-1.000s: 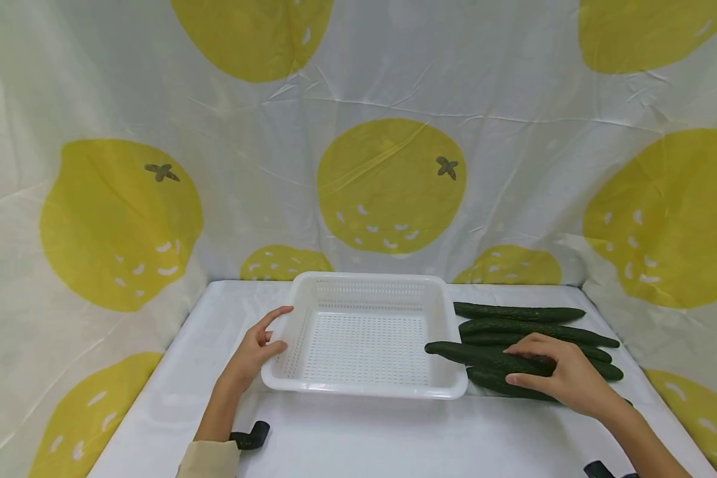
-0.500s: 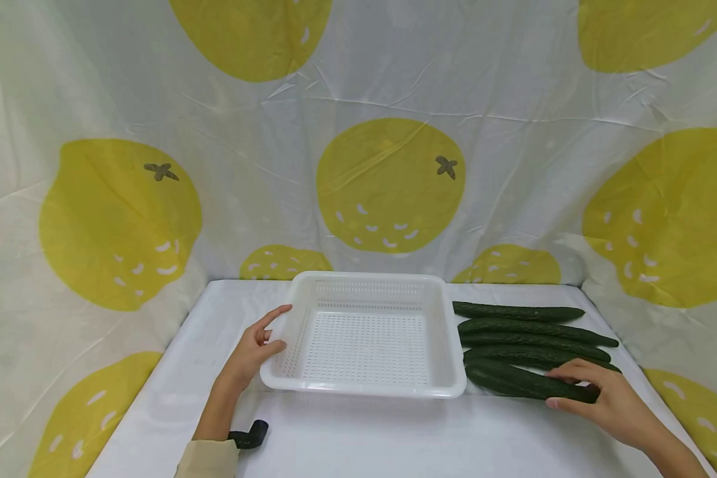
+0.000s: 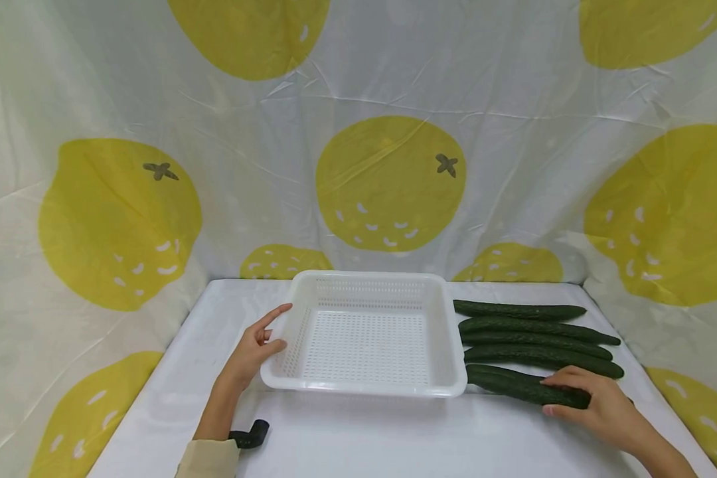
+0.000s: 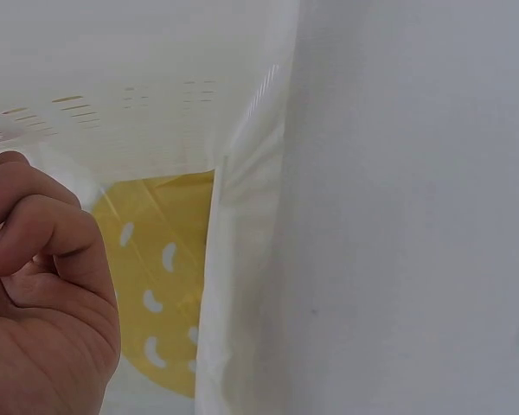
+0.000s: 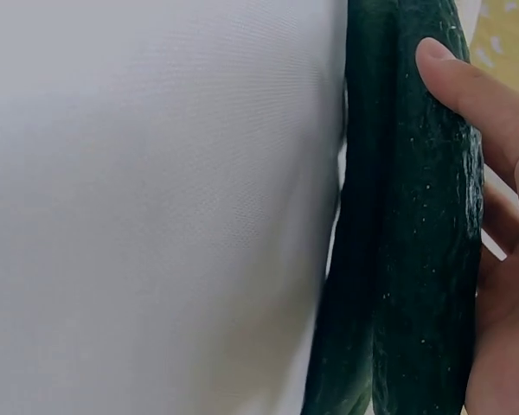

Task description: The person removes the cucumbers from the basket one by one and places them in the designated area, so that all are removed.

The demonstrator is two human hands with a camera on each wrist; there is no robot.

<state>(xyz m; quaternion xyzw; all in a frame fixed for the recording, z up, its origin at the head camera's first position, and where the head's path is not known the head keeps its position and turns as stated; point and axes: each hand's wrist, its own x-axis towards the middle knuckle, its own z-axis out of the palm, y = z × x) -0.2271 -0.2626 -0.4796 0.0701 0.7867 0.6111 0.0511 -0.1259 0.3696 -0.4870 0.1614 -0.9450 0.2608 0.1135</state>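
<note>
My left hand (image 3: 252,352) grips the left rim of a white plastic basket (image 3: 363,388), thumb over the edge. The basket has slotted walls and nothing lies inside it. In the left wrist view, the fingers of that hand (image 4: 48,285) are curled beside the pale basket wall. At the right, my right hand (image 3: 603,405) pinches the right end of the front dark green cucumber (image 3: 514,386) between thumb and fingers. The right wrist view shows the thumb on this cucumber (image 5: 428,251), with another cucumber (image 5: 363,173) close alongside.
Several more cucumbers (image 3: 538,327) lie roughly parallel behind the held one, their left ends by the basket's right wall. A white cloth (image 3: 358,438) covers the table. A lemon-print curtain (image 3: 514,133) encloses the back and sides.
The right hand has moved right and nearer the front edge. A cucumber whose left end overlapped the basket's rim now lies off it. The left hand and basket have stayed put.
</note>
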